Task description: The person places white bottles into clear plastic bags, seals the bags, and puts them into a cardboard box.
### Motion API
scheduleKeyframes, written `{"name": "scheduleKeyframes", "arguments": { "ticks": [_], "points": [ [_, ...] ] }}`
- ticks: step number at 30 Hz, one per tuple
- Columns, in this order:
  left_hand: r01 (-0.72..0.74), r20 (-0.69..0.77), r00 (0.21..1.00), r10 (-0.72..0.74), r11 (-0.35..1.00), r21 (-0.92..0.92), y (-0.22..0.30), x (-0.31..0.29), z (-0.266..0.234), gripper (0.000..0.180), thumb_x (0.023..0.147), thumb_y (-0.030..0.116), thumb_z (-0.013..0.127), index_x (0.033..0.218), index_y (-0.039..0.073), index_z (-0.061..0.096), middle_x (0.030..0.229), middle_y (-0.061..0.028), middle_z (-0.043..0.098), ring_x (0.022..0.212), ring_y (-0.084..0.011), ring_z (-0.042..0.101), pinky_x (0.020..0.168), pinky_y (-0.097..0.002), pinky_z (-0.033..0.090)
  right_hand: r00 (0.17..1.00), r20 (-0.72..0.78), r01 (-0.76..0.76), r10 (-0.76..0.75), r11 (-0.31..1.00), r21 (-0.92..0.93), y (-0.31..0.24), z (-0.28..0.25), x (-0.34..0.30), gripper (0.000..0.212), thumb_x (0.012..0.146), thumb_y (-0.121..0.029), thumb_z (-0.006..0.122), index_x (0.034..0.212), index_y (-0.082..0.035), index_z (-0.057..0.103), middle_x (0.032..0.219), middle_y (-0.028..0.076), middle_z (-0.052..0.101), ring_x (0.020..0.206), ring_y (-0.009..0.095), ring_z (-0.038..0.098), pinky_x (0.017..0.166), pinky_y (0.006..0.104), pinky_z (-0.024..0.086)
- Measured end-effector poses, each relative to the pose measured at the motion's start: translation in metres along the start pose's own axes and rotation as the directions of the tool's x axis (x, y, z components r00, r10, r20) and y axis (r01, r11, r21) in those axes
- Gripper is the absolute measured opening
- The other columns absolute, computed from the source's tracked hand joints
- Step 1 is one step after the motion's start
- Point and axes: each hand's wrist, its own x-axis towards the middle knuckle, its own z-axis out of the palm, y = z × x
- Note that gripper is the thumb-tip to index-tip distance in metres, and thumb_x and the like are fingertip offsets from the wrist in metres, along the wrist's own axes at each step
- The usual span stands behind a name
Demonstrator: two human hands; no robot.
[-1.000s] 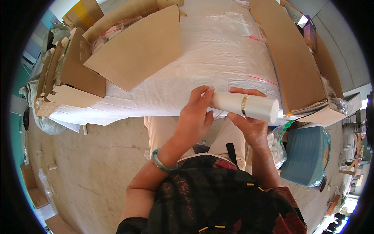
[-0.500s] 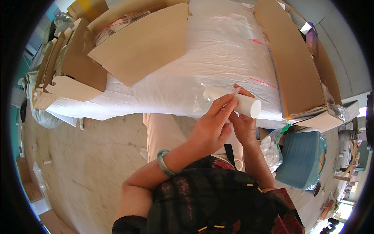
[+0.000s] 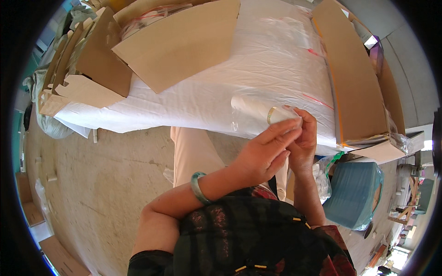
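A white cylinder (image 3: pixel 251 108) with a thin gold band near its right end lies inside a clear plastic bag (image 3: pixel 235 120), over the near edge of the white-covered table. My left hand (image 3: pixel 269 149), with a green bangle on its wrist, is closed, thumb and fingers pinching the bag at the cylinder's right end. My right hand (image 3: pixel 305 138) is closed on the same end of the bag, its fingertips meeting those of the left. The fingers hide that end of the cylinder and the bag's mouth.
Open cardboard boxes stand at the far left (image 3: pixel 184 46) and along the right (image 3: pixel 354 78). The table's white cover (image 3: pixel 193 108) carries clear bags with red strips (image 3: pixel 317 101). Below right, a blue-wrapped bundle (image 3: pixel 352 193) stands beside a bag of white pieces (image 3: pixel 322 181).
The white cylinder, whose flat end stuck out to the right past my hands, now sits further left within the bag. Both hands have shifted slightly right and close over the bag's end.
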Motion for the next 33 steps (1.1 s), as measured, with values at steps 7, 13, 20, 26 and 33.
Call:
{"name": "scheduleKeyframes", "arguments": {
  "ticks": [7,13,20,26,33],
  "points": [
    [0.162,-0.168,0.972,-0.166,0.986,-0.036,-0.008,-0.008,-0.009,0.029,0.082,0.001,0.062,0.11,0.001,0.057,0.118,-0.0118,0.053,0.088,-0.0184,0.059,0.079,-0.0317,0.049,0.995,-0.099,-0.012,0.014,1.0,0.021,0.013,-0.012,0.012,0.052,0.077,0.01,0.062,0.121,-0.006,0.04,0.118,0.011,0.051,0.109,0.02,0.051,0.094,0.0349,0.045],
    [0.756,0.445,0.387,-0.808,0.002,-0.655,-0.055,-0.042,-0.033,0.047,0.092,0.054,0.047,0.1,0.01,0.061,0.088,-0.0027,0.062,0.08,-0.0159,0.059,0.072,-0.0294,0.046,0.971,-0.144,-0.118,0.193,0.903,0.412,-0.002,-0.023,0.02,0.045,0.081,0.007,0.058,0.119,-0.009,0.041,0.117,0.008,0.051,0.104,0.021,0.055,0.088,0.0381,0.051],
    [0.536,0.368,0.541,-0.756,-0.027,-0.844,-0.047,-0.007,-0.006,0.047,0.095,0.05,0.042,0.1,0.008,0.061,0.107,-0.0076,0.062,0.094,-0.017,0.059,0.08,-0.0322,0.046,0.976,-0.111,-0.134,0.186,0.923,0.362,0.008,-0.014,0.016,0.045,0.081,0.006,0.059,0.12,-0.009,0.041,0.117,0.007,0.051,0.103,0.018,0.054,0.089,0.0343,0.049],
    [0.703,0.305,0.582,-0.754,0.278,-0.655,-0.054,-0.017,-0.014,0.032,0.096,0.036,0.048,0.095,0.007,0.062,0.108,-0.0082,0.063,0.095,-0.0174,0.06,0.081,-0.033,0.047,0.978,-0.159,-0.124,0.134,0.99,0.071,0.036,-0.024,0.018,0.048,0.081,0.003,0.064,0.122,-0.005,0.04,0.113,0.007,0.053,0.102,0.015,0.053,0.089,0.028,0.045],
    [0.724,0.232,0.519,-0.823,0.278,-0.632,-0.05,-0.024,-0.009,0.024,0.093,0.028,0.055,0.095,0.005,0.064,0.102,-0.008,0.065,0.094,-0.0161,0.06,0.079,-0.0311,0.048,0.974,-0.156,-0.176,0.163,0.982,-0.07,0.045,-0.031,0.017,0.051,0.08,-0.002,0.069,0.124,-0.005,0.043,0.112,0.006,0.054,0.101,0.014,0.053,0.087,0.0271,0.045]
  ]
}}
